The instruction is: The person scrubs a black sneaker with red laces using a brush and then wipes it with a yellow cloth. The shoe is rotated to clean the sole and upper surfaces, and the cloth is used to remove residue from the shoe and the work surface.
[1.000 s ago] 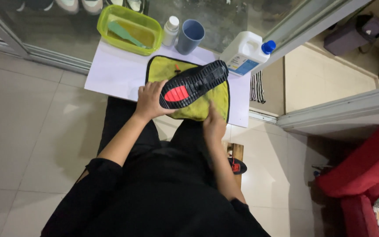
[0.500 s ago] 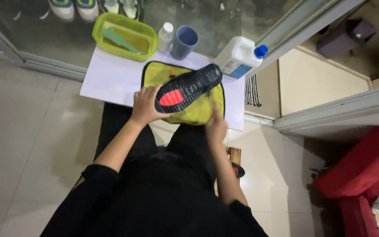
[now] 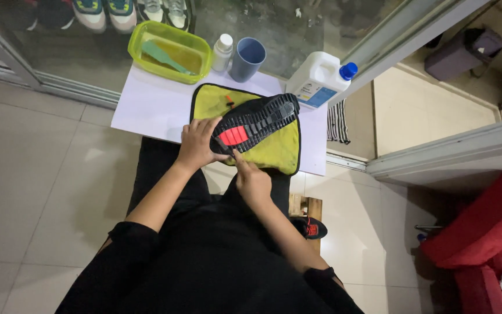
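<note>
Looking down through the head camera, I see my left hand (image 3: 196, 142) clasped around the heel end of a black shoe (image 3: 255, 122), which it holds sole-up with the red patch just beside the fingers. The shoe rests over a yellow-green cloth (image 3: 274, 152) spread on a white table (image 3: 146, 102). My right hand (image 3: 252, 180) sits just below that grip, its fingers reaching up to touch the sole's edge near the red patch; whether it pinches anything I cannot tell. Beyond the shoe's toe stands a white jug (image 3: 319, 78) with a blue cap; farther up from the grip are a green tub (image 3: 169, 45), a small white bottle (image 3: 222, 51) and a blue cup (image 3: 246, 58). I judge the sole is being worked over, and the next move calls for a steady heel hold.
</note>
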